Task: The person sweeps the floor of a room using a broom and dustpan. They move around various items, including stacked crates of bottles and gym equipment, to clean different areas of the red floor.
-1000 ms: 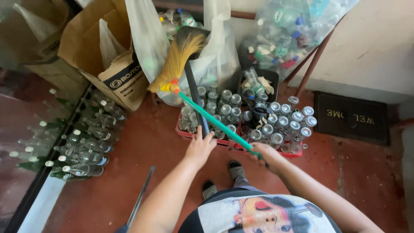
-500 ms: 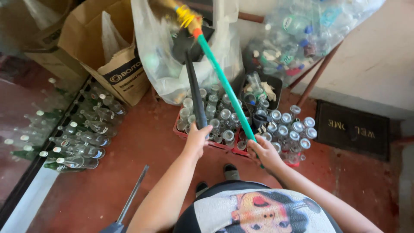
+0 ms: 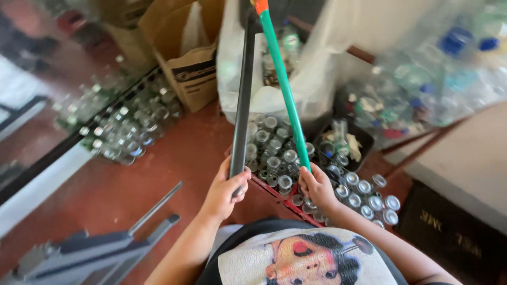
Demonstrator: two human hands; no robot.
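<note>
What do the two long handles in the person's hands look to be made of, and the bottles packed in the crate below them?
Green broom handle, held in the right hand: smooth, glossy, probably plastic-coated; the core is hidden. Dark grey straight handle, held in the left hand: matte, evenly coloured, likely plastic or painted metal. Clear bottles in the red crate: transparent with bright glints and thick rims, apparently glass.

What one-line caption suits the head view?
Left hand grips a dark pole, right hand a green broom handle, above a red crate of glass jars.
</note>
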